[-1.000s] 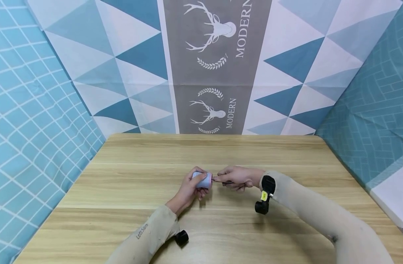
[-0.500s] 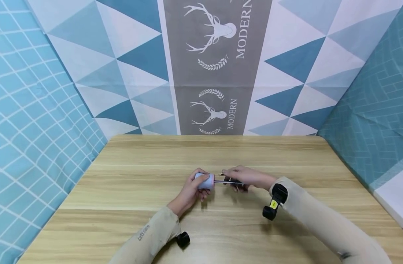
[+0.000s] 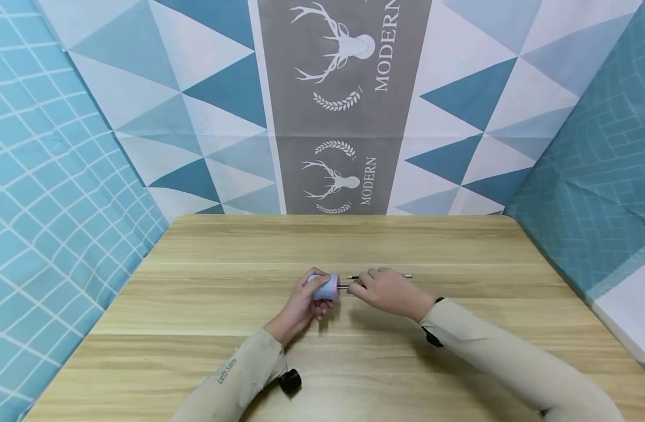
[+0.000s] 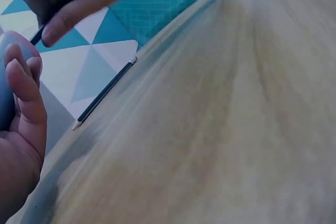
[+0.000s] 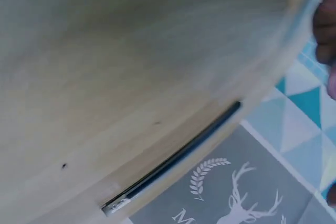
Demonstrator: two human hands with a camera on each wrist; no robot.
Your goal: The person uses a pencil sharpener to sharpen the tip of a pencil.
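My left hand [image 3: 301,305] grips a light blue cup [image 3: 323,289] with a pink rim, tipped on its side so that its mouth faces right. At that mouth my right hand [image 3: 390,291] pinches a slim tool with a metallic shaft [image 3: 343,287]. The shaft reaches into the cup; its dark upper part is mostly hidden by the fingers, so its kind is unclear. Behind the right hand a dark pencil [image 4: 105,93] lies on the table, its sharpened end toward the left. The right wrist view also shows this pencil [image 5: 184,153], blurred.
The wooden table [image 3: 222,246] stretches out around both hands. Its far edge meets a patterned cloth backdrop [image 3: 333,117]. A blue gridded cloth [image 3: 53,176] hangs on the left and a teal one [image 3: 597,176] on the right. A white box-like object [image 3: 634,310] stands at the right edge.
The pencil now shows lying on the table behind the right hand. My right hand drew back rightward with the tool, then moved left again and turned over. The left hand keeps holding the cup.
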